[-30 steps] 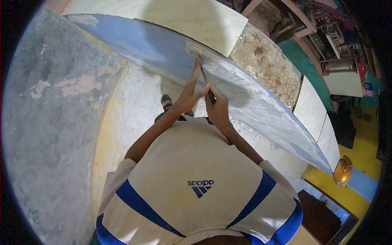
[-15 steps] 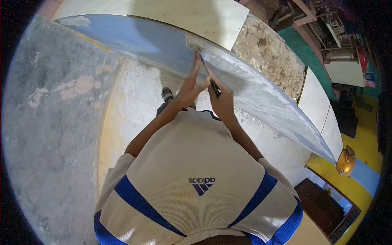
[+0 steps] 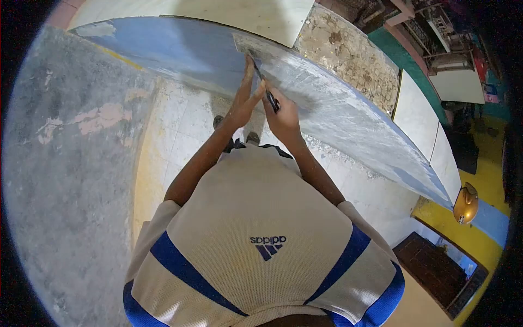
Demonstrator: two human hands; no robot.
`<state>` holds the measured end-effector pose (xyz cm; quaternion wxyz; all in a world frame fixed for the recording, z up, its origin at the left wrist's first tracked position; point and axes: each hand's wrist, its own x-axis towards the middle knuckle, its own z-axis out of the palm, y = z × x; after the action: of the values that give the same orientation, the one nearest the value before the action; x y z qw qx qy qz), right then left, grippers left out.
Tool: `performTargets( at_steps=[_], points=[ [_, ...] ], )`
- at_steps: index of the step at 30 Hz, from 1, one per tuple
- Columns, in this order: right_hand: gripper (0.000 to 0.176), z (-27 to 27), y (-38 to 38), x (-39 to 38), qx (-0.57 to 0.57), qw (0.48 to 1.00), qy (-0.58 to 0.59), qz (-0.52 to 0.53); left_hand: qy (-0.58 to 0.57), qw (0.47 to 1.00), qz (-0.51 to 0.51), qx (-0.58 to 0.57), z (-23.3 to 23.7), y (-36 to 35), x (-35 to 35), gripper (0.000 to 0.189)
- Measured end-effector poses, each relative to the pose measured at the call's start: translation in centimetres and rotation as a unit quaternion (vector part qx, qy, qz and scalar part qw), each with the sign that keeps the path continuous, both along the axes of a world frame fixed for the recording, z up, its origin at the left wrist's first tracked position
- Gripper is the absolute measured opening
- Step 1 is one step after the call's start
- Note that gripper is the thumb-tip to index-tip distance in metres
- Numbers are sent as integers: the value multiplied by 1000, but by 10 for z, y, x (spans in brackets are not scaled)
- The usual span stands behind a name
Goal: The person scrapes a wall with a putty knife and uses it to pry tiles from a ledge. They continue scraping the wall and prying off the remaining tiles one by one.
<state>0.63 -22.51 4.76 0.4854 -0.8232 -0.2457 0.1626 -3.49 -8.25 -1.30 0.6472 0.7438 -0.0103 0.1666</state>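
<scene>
My right hand [image 3: 282,117] is closed around the black handle of a scraper [image 3: 272,101], whose thin blade points up toward the blue-grey wall face [image 3: 190,52]. Beside the blade, my left hand [image 3: 243,98] has its fingers stretched out and its thumb apart, reaching toward the tool near the handle. Its fingertips are at the wall, close to the blade's end. Around the blade tip lies the border between smooth blue paint and a scraped, whitish patch [image 3: 321,92]. Whether the left fingers press on the blade is hard to see.
Pale tiles [image 3: 234,13] and a rough, broken bed [image 3: 348,60] top the wall. A gold helmet-like object [image 3: 466,204] sits at its right end. To the left stands a grey plastered surface [image 3: 71,180]. White floor tiles [image 3: 182,114] lie below, with my shoes on them.
Both hands and the scraper have shifted slightly left and up along the wall face. The view has moved a little, and a second shoe now shows below my hands.
</scene>
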Motion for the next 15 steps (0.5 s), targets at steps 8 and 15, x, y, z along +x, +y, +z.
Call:
performTargets(
  at_steps=[8, 15],
  points=[
    [47, 3, 3, -6, 26, 1000, -7, 1, 48, 999, 7, 11, 15, 16, 1, 85],
    [43, -5, -43, 2, 11, 1000, -22, -6, 32, 996, -72, 40, 11, -19, -8, 88]
  ],
)
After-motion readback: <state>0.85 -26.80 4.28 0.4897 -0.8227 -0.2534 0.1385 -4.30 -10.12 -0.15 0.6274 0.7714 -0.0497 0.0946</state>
